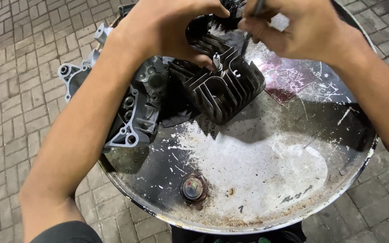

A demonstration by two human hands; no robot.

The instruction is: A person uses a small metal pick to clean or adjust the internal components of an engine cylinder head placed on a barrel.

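Head view, item: finned engine cylinder, far side of drum top, long axis running far-left to near-right. Our left hand clasps its far end; our right hand, just right, pinches a thin tool.

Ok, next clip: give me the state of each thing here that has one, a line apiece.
Left hand: closed over the top of the finned cylinder, gripping it.
Right hand: pinched shut on a thin dark tool.
Thin dark tool: held at the cylinder's top; its tip is hidden.
Finned cylinder: tilted, resting on the drum.
Grey engine casing: lying at the drum's left edge, overhanging it.
Drum top: scratched, rusty, paint worn.
Drum bung: in place, rusty.
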